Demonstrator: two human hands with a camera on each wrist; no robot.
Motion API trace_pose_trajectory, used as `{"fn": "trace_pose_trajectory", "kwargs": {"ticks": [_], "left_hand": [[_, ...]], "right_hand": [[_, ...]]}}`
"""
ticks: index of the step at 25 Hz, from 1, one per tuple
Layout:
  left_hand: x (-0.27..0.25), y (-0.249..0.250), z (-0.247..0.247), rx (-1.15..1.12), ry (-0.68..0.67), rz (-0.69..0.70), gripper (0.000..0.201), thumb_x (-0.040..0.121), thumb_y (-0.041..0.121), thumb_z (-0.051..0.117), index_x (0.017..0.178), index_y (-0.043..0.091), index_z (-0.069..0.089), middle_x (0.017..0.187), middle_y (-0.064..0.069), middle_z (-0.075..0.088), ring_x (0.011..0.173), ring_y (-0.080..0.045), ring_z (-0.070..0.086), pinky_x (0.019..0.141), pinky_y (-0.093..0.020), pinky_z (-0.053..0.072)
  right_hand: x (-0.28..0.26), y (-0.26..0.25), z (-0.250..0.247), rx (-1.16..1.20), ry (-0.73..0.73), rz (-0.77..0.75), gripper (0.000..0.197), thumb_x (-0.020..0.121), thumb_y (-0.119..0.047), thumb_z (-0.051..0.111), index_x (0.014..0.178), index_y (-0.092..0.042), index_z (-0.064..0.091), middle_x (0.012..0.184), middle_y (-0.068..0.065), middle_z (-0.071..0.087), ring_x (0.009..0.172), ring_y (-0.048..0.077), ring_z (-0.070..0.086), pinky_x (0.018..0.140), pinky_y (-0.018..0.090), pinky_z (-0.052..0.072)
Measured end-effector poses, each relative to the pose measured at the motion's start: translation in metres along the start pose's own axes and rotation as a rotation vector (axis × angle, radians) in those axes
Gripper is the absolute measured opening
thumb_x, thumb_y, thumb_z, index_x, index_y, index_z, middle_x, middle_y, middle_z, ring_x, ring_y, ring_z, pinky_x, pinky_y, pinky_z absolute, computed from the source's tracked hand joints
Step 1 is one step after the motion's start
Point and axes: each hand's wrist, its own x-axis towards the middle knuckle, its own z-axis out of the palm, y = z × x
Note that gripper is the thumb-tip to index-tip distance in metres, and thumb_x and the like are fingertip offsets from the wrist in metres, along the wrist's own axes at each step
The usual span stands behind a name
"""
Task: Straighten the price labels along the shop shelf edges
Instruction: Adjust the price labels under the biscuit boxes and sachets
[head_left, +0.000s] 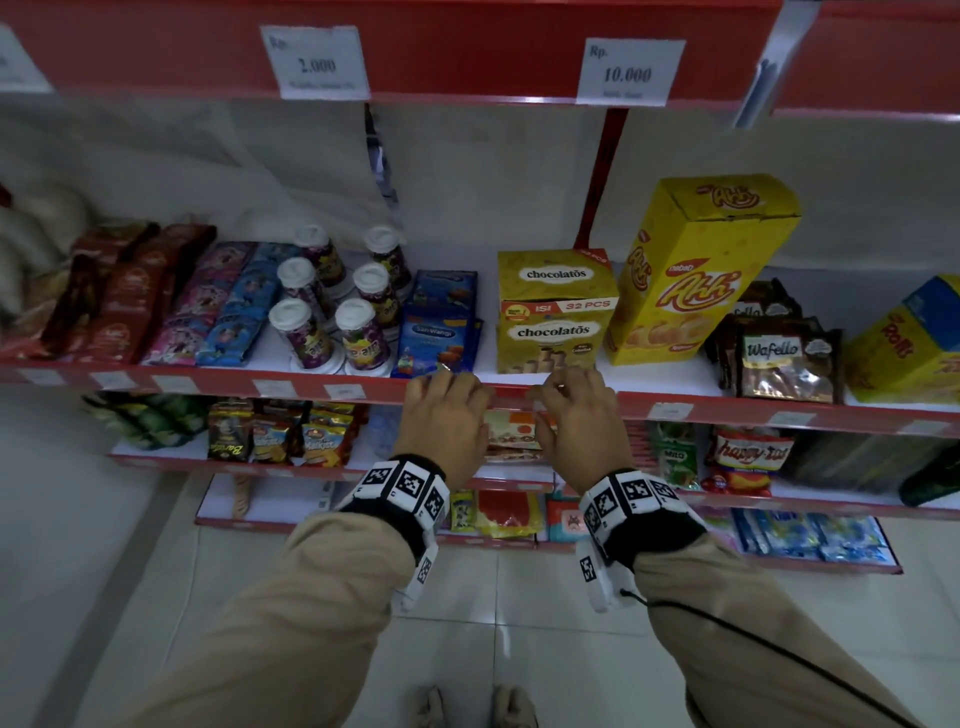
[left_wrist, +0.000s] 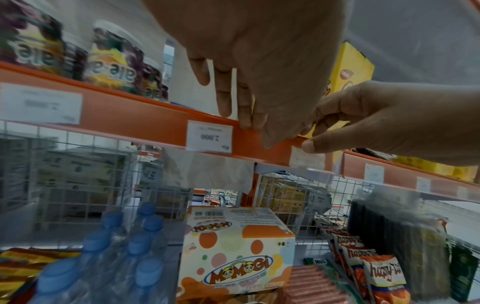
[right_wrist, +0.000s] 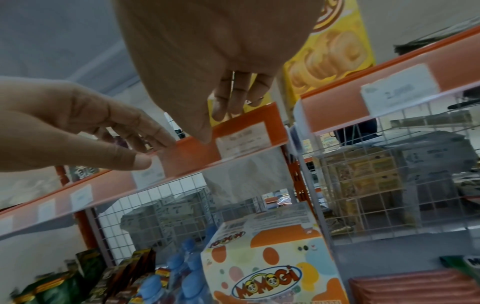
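1. Both hands rest on the red front edge of the middle shelf (head_left: 208, 382), at the centre of the head view, just below the yellow chocolatos box (head_left: 556, 312).
2. The left hand (head_left: 447, 415) lies over the edge with fingers nearly straight. In the left wrist view its fingertips (left_wrist: 245, 123) touch the top of the strip and its thumb presses the strip's face, just right of a label reading 2.000 (left_wrist: 209, 136).
3. The right hand (head_left: 576, 415) does likewise, fingers loosely extended over the edge. In the right wrist view its thumb lies on the strip beside a price label (right_wrist: 241, 139) behind the clear cover.
4. Neither hand visibly grips anything.
5. More small labels (head_left: 274, 388) sit along the same edge toward the left of the head view.
6. A Momogi box (left_wrist: 233, 253) stands on the shelf below.
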Motion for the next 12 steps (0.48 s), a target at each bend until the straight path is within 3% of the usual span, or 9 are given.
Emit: {"fn": "trace_pose_trajectory", "kwargs": {"ticks": [5,12], "left_hand": [[-0.015,-0.027,0.0,0.068,-0.068,-0.052,0.051,0.086,0.036,0.053,0.135,0.023,0.044,0.134,-0.001,0.044,0.117,-0.028,0.04,0.087,-0.041,0.027],[-0.02,-0.075,0.002,0.044,-0.09,-0.021,0.045,0.089,0.033,0.048,0.133,0.022,0.043,0.135,-0.002,0.041,0.118,-0.024,0.039,0.092,-0.037,0.028]], "right_hand": [[0.012,-0.035,0.013,0.0,-0.01,-0.045,0.03,0.081,-0.02,0.062,0.108,-0.007,0.061,0.117,0.014,0.056,0.113,0.036,0.047,0.082,0.043,0.04],[0.016,-0.068,0.031,0.028,0.127,0.035,0.024,0.075,-0.015,0.069,0.096,-0.006,0.064,0.096,0.014,0.063,0.091,0.035,0.054,0.075,0.042,0.045]]}}
